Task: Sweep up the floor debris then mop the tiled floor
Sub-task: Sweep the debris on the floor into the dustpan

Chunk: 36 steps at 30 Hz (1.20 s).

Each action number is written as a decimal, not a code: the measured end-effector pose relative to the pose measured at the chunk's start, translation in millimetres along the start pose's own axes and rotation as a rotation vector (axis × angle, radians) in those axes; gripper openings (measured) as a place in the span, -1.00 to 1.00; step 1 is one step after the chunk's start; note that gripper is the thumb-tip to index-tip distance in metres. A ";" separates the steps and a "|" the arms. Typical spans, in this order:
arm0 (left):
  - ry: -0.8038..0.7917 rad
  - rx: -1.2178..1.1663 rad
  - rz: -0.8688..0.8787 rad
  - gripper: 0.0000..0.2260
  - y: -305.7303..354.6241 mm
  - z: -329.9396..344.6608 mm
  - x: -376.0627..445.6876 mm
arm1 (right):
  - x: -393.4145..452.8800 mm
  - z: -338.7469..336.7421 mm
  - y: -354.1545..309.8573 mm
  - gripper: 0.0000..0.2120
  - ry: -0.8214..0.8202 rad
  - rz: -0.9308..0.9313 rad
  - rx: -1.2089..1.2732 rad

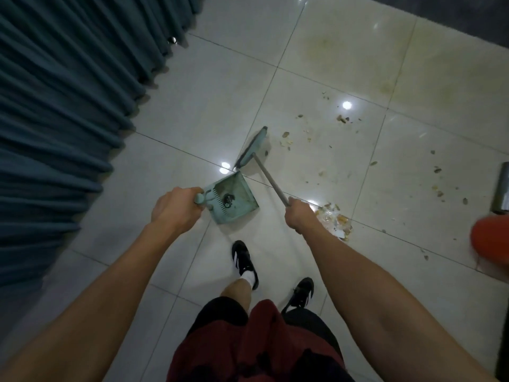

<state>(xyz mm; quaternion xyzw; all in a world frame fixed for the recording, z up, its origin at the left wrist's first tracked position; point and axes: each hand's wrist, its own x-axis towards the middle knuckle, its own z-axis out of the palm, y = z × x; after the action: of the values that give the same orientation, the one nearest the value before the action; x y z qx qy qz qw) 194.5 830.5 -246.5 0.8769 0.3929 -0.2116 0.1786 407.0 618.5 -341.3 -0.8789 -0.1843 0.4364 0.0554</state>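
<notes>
Below, dark clump in dustpan [232,198], left hand [176,210] clamped on its handle.

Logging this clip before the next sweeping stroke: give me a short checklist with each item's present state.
1. Left hand grips dustpan handle: ok.
2. Right hand grips broom handle: ok.
3. Dustpan mouth flat on the tiled floor: cannot tell.
4. Debris gathered into one pile: not ok, bits lie scattered to the right.
5. Broom head behind the debris: not ok, it sits left of it.
6. Dustpan empty: not ok, something dark lies inside.
</notes>
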 end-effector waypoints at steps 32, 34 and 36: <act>0.014 0.197 0.161 -0.92 114.5 41.9 -17.0 | -76.6 17.0 179.4 -0.67 -0.048 0.220 -0.165; 0.025 0.203 0.174 -0.93 132.0 49.4 -26.4 | -89.2 15.0 206.6 -0.66 -0.040 0.246 -0.158; 0.025 0.207 0.192 -0.95 149.8 57.5 -35.0 | -100.5 12.4 231.7 -0.67 -0.029 0.273 -0.152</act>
<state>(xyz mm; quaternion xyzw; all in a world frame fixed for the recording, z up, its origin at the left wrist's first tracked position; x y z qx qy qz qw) 274.7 687.4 -255.3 0.9267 0.2855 -0.2222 0.1017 405.7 365.8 -333.7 -0.8912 -0.0963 0.4372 -0.0735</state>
